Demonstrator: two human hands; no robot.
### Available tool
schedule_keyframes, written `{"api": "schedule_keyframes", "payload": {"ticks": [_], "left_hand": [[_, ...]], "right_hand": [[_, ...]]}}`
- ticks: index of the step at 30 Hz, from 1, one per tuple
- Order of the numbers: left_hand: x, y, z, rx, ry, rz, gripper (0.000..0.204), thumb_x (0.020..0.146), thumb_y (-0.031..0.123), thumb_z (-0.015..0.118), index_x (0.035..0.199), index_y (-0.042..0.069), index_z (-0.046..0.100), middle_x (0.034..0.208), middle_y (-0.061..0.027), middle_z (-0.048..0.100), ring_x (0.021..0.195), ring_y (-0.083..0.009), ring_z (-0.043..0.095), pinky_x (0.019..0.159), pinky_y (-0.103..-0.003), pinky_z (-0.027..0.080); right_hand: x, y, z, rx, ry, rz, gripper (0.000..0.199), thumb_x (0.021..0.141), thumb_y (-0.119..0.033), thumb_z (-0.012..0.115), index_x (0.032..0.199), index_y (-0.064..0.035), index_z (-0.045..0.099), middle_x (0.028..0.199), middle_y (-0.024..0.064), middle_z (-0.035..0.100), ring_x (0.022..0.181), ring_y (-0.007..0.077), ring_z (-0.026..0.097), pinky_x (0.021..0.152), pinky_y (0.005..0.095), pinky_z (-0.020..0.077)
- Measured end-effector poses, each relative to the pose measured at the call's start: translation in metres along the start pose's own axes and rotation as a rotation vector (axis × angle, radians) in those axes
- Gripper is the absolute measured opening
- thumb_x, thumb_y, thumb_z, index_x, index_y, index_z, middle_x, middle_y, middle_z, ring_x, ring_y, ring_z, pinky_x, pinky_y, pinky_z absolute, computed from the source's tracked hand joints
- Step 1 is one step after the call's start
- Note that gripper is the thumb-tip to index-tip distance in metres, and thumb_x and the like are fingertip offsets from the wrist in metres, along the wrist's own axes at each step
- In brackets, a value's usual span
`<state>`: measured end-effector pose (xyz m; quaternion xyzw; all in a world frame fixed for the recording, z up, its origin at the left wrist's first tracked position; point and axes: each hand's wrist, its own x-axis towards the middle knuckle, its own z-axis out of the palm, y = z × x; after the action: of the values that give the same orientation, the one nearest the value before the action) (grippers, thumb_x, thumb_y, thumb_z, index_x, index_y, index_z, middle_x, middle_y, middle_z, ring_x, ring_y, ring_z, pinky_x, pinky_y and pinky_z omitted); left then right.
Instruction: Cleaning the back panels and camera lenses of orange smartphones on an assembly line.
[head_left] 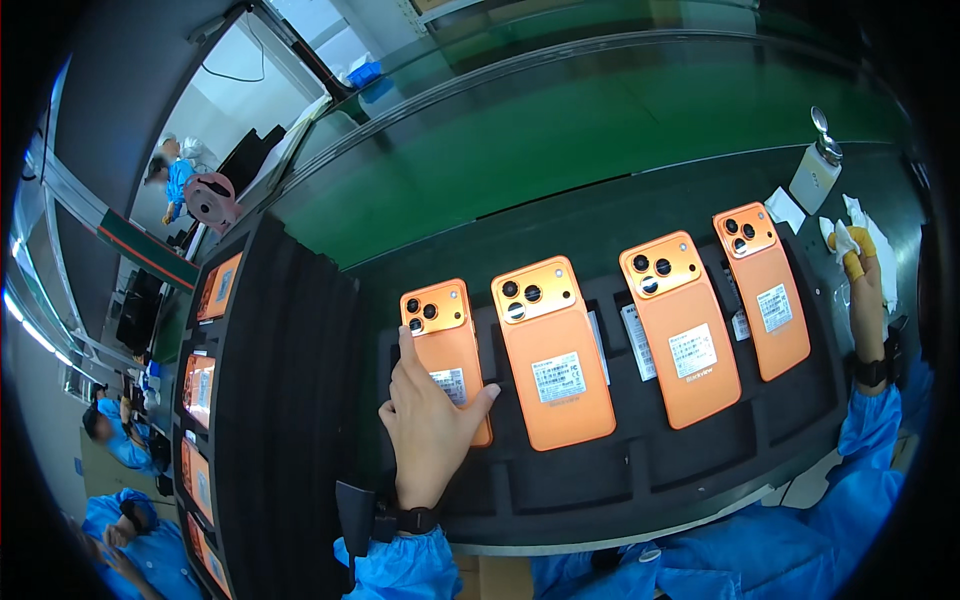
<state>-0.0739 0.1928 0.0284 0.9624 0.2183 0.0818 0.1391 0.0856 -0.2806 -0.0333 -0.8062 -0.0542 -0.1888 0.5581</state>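
Note:
Four orange smartphones lie back up in a black foam tray (560,490), each with a white label and a camera block at its top. Across the leftmost smartphone (455,345) rests my left hand (425,420), fingers along its left side and thumb at its right edge, gripping it by the sides. To its right lie a second smartphone (555,420), a third smartphone (700,395) and a fourth smartphone (780,345). At the far right my right hand (868,285), with yellow coverings on its fingertips, is closed on a crumpled white wipe (846,240).
A stack of black foam trays (290,400) stands at the left, its top tray holding several orange phones. A white pump bottle (818,175) with an open metal lid stands at the back right, near white wipes (785,209). Behind runs a green belt (560,130). Co-workers in blue are at far left.

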Motion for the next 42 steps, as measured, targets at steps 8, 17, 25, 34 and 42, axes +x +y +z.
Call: {"api": "schedule_keyframes", "payload": {"ticks": [8, 17, 25, 34, 42], "left_hand": [[-0.004, -0.004, 0.007, -0.193, 0.188, 0.128, 0.100, 0.061, 0.010, 0.071, 0.135, 0.002, 0.004, 0.116, -0.0259, 0.033, 0.108, -0.0406, 0.037, 0.091, -0.043, 0.034], [-0.017, -0.001, -0.003, 0.094, 0.493, 0.205, 0.100, 0.057, 0.008, 0.072, 0.134, 0.007, 0.008, 0.119, -0.0276, 0.030, 0.105, -0.0407, 0.038, 0.080, -0.046, 0.036], [-0.032, -0.002, 0.000, 0.117, 0.650, 0.327, 0.103, 0.055, 0.005, 0.072, 0.134, 0.011, 0.006, 0.123, -0.0274, 0.029, 0.110, -0.0420, 0.038, 0.085, -0.047, 0.035], [-0.042, -0.004, -0.004, -0.075, 0.599, 0.390, 0.105, 0.057, 0.012, 0.072, 0.136, 0.017, 0.003, 0.125, -0.0308, 0.028, 0.111, -0.0442, 0.038, 0.082, -0.049, 0.035], [-0.042, -0.007, -0.005, -0.073, 0.589, 0.386, 0.106, 0.057, 0.013, 0.073, 0.136, 0.017, 0.002, 0.124, -0.0307, 0.029, 0.110, -0.0442, 0.039, 0.081, -0.049, 0.035]], "right_hand": [[-0.005, -0.008, 0.001, -0.026, 0.021, 0.013, 0.030, 0.089, -0.017, 0.045, 0.116, -0.0026, 0.047, 0.106, 0.0068, 0.055, 0.096, 0.0138, 0.050, 0.087, 0.0237, 0.0342], [0.003, 0.008, -0.002, 0.019, -0.019, -0.002, 0.031, 0.089, -0.015, 0.044, 0.117, -0.0015, 0.046, 0.108, 0.0086, 0.054, 0.100, 0.0155, 0.051, 0.090, 0.0246, 0.0347], [0.008, 0.032, -0.010, -0.001, 0.049, 0.029, 0.036, 0.089, -0.015, 0.045, 0.120, 0.0017, 0.041, 0.112, 0.0100, 0.052, 0.103, 0.0172, 0.050, 0.092, 0.0255, 0.0342], [0.014, 0.047, -0.025, -0.059, -0.022, 0.064, 0.039, 0.089, -0.016, 0.045, 0.123, 0.0018, 0.039, 0.117, 0.0098, 0.049, 0.107, 0.0173, 0.048, 0.093, 0.0258, 0.0334], [0.012, 0.052, -0.025, 0.003, 0.051, 0.075, 0.041, 0.089, -0.017, 0.045, 0.124, 0.0019, 0.037, 0.117, 0.0110, 0.048, 0.107, 0.0179, 0.047, 0.093, 0.0260, 0.0342]]}}
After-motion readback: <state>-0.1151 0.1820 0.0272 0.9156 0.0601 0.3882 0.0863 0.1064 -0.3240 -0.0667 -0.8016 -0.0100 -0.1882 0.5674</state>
